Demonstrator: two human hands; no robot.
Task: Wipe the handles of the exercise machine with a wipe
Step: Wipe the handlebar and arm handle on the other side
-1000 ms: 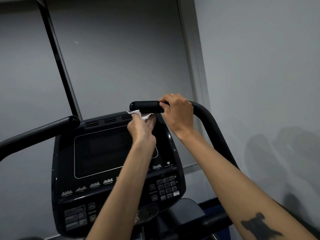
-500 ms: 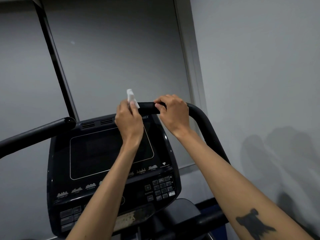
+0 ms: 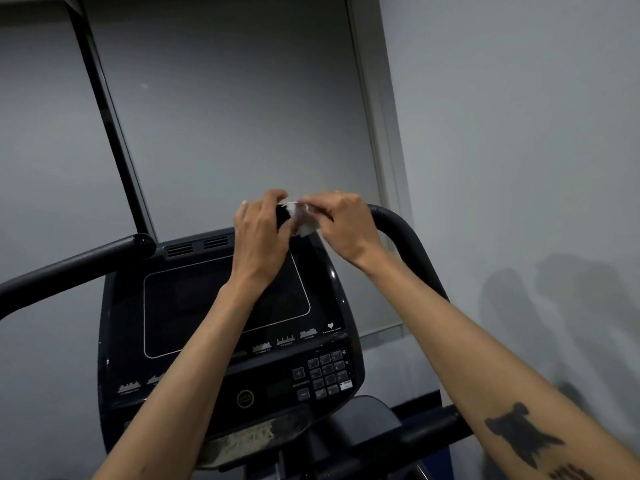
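Note:
The machine's black right handle (image 3: 398, 230) curves up from the lower right to a tip above the console. My left hand (image 3: 259, 237) is curled around that tip, and a short black piece of the bar shows beside its thumb. A small crumpled white wipe (image 3: 304, 220) lies against the bar between my two hands. My right hand (image 3: 346, 226) pinches the wipe with its fingertips, right next to my left thumb. The black left handle (image 3: 69, 268) sticks out at the left with no hand on it.
The black console (image 3: 225, 306), with its dark screen and a keypad (image 3: 325, 372), sits under my forearms. A dark post (image 3: 110, 133) rises behind the left handle. A grey wall (image 3: 519, 168) stands close on the right.
The wipe was in my left hand, first under the handle tip, then raised above it. Now my right hand has let go of the bar and pinches the wipe, while my left hand grips the tip.

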